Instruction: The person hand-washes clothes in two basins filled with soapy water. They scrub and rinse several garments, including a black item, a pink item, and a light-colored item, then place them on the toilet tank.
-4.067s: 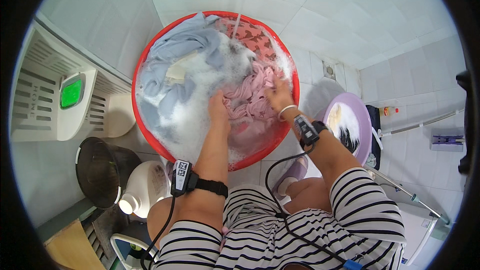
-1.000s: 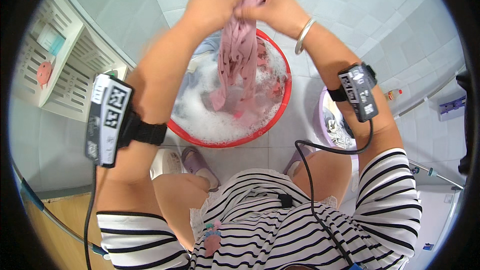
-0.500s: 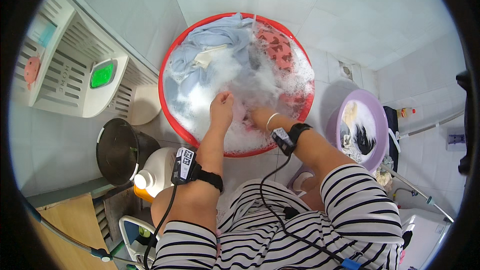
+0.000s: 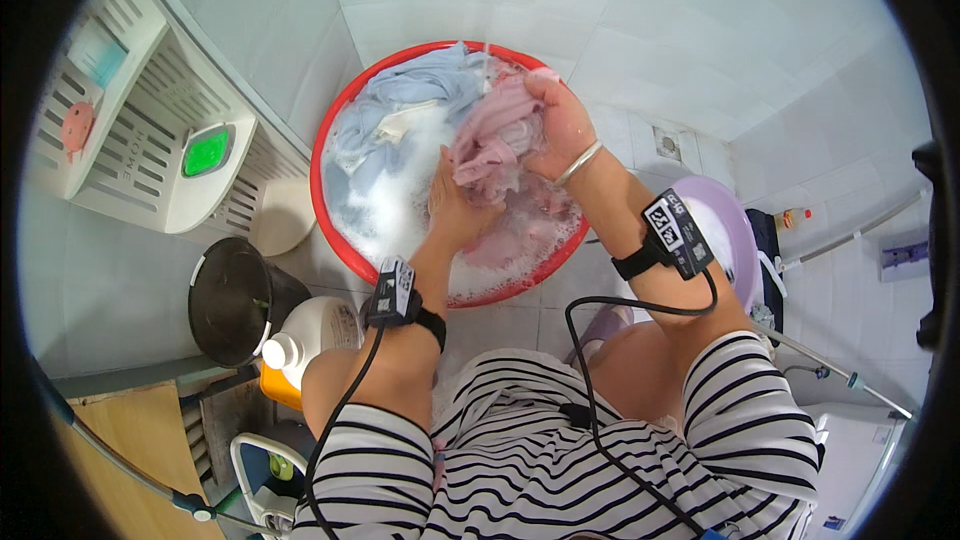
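A bunched pink garment [image 4: 492, 136], wet, is lifted over the sudsy water of a large red basin [image 4: 318, 190]. My right hand [image 4: 566, 130], with a bracelet at its wrist, grips the garment's upper right part. Around its lower left side my left hand [image 4: 455, 205] is closed, the fingertips partly hidden by the cloth. Light blue clothing [image 4: 420, 78] lies at the basin's far left, with a whitish piece [image 4: 408, 120] on it. White foam [image 4: 375, 215] covers much of the water. A thin stream of water [image 4: 486, 55] falls at the far side.
To the right stands a purple basin [image 4: 742, 230], partly behind my right forearm. A dark bucket [image 4: 228, 300] and a white jug [image 4: 318, 335] are at the left. A white wall shelf [image 4: 200, 195] holds a green soap bar [image 4: 207, 152]. A floor drain [image 4: 667, 144] lies beyond.
My right hand has come up out of the suds, raising the pink garment. The left hand has closed on its lower part. The red patterned cloth is now mostly hidden.
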Action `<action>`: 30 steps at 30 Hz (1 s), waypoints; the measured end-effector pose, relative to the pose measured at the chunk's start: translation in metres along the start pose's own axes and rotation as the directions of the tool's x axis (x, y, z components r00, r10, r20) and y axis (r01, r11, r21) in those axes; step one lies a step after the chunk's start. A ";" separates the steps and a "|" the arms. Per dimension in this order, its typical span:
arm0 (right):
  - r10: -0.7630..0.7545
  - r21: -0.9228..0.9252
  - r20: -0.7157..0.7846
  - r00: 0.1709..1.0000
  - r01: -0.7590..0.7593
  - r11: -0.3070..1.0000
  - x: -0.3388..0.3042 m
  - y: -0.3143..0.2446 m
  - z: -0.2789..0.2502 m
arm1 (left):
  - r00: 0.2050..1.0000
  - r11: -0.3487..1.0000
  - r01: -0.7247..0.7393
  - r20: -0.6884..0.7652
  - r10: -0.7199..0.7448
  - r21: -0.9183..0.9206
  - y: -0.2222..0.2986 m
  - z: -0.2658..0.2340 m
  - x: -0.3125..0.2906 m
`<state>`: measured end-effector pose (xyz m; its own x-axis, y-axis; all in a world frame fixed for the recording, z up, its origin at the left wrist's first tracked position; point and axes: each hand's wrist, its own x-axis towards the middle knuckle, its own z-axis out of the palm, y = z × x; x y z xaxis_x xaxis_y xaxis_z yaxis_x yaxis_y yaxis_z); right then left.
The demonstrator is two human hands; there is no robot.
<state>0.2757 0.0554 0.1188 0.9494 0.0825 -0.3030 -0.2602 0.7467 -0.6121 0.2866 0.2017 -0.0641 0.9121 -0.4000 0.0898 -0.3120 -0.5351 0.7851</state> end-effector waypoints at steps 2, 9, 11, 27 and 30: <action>-0.047 0.177 0.193 0.980 0.012 0.984 -0.019 -0.009 0.014 | 0.997 0.977 -0.004 -0.072 -0.012 -0.211 0.012 0.001 0.018; -0.253 -0.061 -0.206 0.945 0.246 0.967 -0.052 -0.022 -0.058 | 0.849 0.047 0.269 0.214 -0.483 -0.962 0.093 -0.058 0.056; -0.103 -0.096 -0.298 0.949 0.078 0.992 -0.054 -0.003 -0.075 | 0.781 -0.004 0.276 0.226 -0.582 -0.961 0.124 -0.064 0.052; -0.525 -0.152 -0.115 0.843 0.507 0.848 -0.028 -0.008 -0.070 | 0.644 0.348 0.760 0.703 -0.301 -0.549 0.124 -0.070 -0.010; -0.613 -0.429 0.081 0.786 0.582 0.691 -0.023 0.011 -0.056 | 0.713 -0.079 0.700 0.701 0.016 -0.710 0.125 -0.062 0.007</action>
<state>0.2407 0.0248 0.0780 0.9201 -0.3391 0.1960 0.2978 0.2808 -0.9124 0.2701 0.1779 0.0726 0.4587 -0.8153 -0.3535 0.8518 0.2902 0.4361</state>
